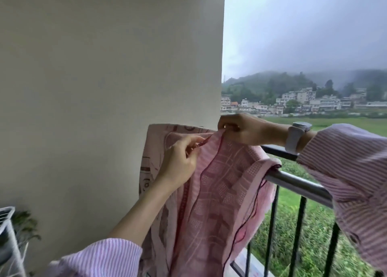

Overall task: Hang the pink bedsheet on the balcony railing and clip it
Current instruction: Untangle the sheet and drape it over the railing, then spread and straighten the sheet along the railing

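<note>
The pink patterned bedsheet (217, 193) hangs bunched over the left end of the balcony railing (297, 184), close to the wall. My left hand (180, 159) pinches the sheet's dark-trimmed edge just below the top. My right hand (245, 130) pinches the same edge higher up, at its peak above the rail; a white watch sits on that wrist. No clip shows in either hand. The rail's left end is hidden under the cloth.
A plain cream wall (104, 88) fills the left half. A white wire rack (8, 230) with a plant stands at the lower left. Black railing bars (301, 235) drop below the metal rail; beyond lie green fields and distant houses.
</note>
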Demonstrator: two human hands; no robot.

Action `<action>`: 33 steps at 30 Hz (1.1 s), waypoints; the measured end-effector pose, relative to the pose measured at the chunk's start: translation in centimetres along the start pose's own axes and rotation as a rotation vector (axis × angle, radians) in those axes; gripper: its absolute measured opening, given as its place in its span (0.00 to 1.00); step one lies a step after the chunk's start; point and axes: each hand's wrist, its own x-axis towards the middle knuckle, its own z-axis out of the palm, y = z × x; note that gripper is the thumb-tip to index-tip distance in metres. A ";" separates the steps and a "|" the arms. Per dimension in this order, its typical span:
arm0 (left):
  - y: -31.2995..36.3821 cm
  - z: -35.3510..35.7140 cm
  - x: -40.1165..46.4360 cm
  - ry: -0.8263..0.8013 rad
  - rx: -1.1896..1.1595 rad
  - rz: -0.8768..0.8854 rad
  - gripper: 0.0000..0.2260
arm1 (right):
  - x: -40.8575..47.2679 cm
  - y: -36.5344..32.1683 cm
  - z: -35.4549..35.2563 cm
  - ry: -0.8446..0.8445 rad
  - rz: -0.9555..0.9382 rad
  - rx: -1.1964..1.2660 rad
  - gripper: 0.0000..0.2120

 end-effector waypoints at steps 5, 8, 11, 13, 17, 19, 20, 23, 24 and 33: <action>-0.6 0.8 -2.7 -0.006 0.154 -0.052 0.11 | -2.5 1.0 0.2 -0.288 0.113 -0.059 0.12; 1.3 2.4 -4.5 -0.007 0.108 0.137 0.12 | -3.2 1.0 -1.1 -0.287 0.141 -0.002 0.09; 2.7 5.5 -6.2 -0.191 0.288 0.190 0.25 | -4.3 0.9 -1.2 -0.350 0.156 -0.087 0.10; 3.1 7.2 -7.1 -0.180 0.317 0.127 0.22 | -5.4 0.6 -1.2 -0.332 0.173 -0.106 0.17; 3.6 7.4 -7.1 -0.016 0.056 0.023 0.05 | -7.5 0.0 -1.7 -0.341 0.214 -0.027 0.23; 3.9 6.9 -7.1 -0.052 -0.007 0.017 0.08 | -8.3 -0.1 -1.5 -0.384 0.273 0.034 0.27; 4.1 6.9 -7.2 -0.118 -0.017 -0.018 0.12 | -8.7 -0.3 -1.3 -0.390 0.301 0.051 0.29; 4.8 8.6 -8.1 -0.242 0.118 -0.151 0.21 | -10.0 -1.0 -1.2 -0.341 0.242 -0.063 0.23; 5.1 9.2 -8.4 -0.186 0.120 -0.148 0.17 | -10.4 -1.4 -1.3 -0.295 0.204 -0.097 0.18; 10.9 7.8 -6.8 0.106 -0.134 0.111 0.09 | -12.7 -3.6 -5.3 0.126 0.216 -0.197 0.07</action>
